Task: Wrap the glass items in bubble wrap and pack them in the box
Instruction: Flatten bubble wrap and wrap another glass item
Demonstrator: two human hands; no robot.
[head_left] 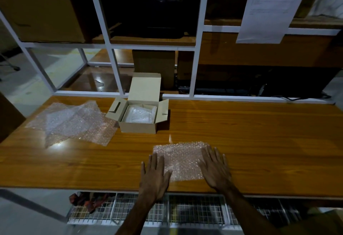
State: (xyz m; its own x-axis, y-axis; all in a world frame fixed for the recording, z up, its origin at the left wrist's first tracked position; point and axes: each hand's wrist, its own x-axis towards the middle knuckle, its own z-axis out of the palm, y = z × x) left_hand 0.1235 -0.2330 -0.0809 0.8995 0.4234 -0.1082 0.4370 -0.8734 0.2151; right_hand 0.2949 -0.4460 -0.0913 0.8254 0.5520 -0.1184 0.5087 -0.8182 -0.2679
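Observation:
A small sheet of bubble wrap point(181, 157) lies flat near the front edge of the wooden table point(250, 138). My left hand point(155, 175) presses its left edge with straight, spread fingers. My right hand point(215, 168) lies flat on its right edge the same way. Behind it, left of centre, stands an open cardboard box point(138, 126) with its lid up; a bubble-wrapped bundle point(140, 114) sits inside. No bare glass item is visible.
Several loose bubble wrap sheets point(74, 121) are spread on the table's left part. A white metal shelf frame point(196, 67) with large cartons rises behind the table. Wire baskets point(167, 210) hang below the front edge.

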